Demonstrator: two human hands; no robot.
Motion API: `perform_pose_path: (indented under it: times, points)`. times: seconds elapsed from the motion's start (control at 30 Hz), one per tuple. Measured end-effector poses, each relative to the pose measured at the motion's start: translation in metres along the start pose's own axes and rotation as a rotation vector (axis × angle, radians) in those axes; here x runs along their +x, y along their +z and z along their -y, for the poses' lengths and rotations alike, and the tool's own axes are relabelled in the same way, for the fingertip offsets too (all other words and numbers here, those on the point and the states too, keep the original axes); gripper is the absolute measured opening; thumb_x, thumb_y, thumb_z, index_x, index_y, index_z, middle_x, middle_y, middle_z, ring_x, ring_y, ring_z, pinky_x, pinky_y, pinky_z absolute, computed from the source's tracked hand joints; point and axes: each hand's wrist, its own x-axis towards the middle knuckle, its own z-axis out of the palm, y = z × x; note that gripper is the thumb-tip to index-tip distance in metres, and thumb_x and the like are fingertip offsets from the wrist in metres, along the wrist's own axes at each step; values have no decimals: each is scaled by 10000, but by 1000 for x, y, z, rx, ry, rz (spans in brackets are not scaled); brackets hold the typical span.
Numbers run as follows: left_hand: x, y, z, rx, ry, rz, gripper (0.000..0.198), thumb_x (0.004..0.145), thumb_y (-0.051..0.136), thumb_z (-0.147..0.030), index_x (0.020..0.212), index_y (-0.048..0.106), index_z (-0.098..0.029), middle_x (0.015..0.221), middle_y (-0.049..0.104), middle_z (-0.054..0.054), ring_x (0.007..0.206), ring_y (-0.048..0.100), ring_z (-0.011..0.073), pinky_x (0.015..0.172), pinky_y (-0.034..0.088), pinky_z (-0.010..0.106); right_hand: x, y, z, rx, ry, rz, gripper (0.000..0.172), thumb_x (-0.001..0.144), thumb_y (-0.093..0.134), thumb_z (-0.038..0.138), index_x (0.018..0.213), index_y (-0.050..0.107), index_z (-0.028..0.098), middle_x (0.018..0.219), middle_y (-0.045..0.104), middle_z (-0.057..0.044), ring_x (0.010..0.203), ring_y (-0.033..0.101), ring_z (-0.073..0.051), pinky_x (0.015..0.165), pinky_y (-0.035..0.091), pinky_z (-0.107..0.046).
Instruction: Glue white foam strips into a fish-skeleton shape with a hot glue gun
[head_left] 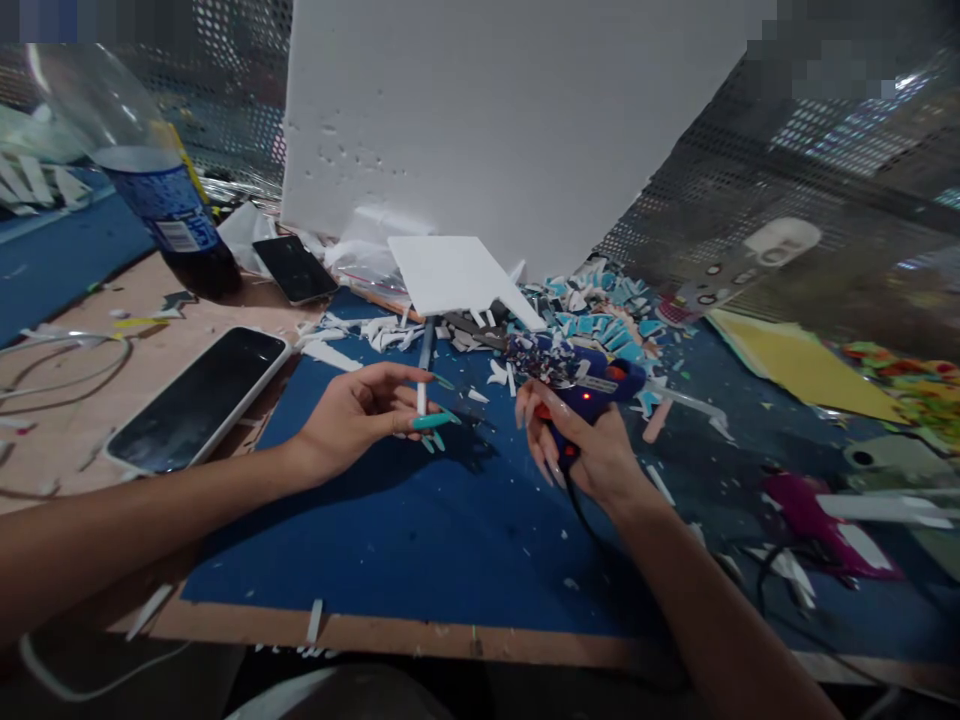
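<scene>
My right hand (pixel 581 440) is wrapped round the handle of a blue hot glue gun (pixel 592 385). Its small red light is lit, and the nozzle points left. White and dark bits cover the front of its barrel. Between the thumb and fingers of my left hand (pixel 367 410) a thin white strip (pixel 421 397) is pinched upright, its colour turning greyish higher up. The hands are apart, both above a blue mat (pixel 420 560). Beyond them a flat white piece (pixel 457 275) lies on a heap of scraps.
On the left are a phone (pixel 202 400), a smaller dark phone (pixel 296 268) and a cola bottle (pixel 176 215). White and blue offcuts (pixel 600 305) are heaped at the back before a large white board (pixel 480 120). Yellow sheets (pixel 802 365) and a magenta object (pixel 825 525) lie right.
</scene>
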Motion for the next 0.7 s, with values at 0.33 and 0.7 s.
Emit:
perform_pose_path:
  times: [0.33, 0.7]
  points:
    - [3, -6, -1, 267, 177, -145, 268, 560, 756, -100, 819, 730, -161, 659, 703, 11, 611, 649, 126, 538, 576, 209, -4, -4, -1, -100, 72, 50, 256, 785, 644, 368, 647, 631, 153, 356, 492, 41, 286, 464, -112, 341, 434, -251]
    - [2, -7, 1, 390, 177, -187, 321, 621, 742, -167, 940, 715, -141, 704, 712, 19, 629, 668, 125, 613, 594, 212, -5, 6, 11, -503, 54, 55, 472, 740, 642, 474, 384, 479, 211, 349, 513, 0, 316, 507, -123, 421, 485, -258]
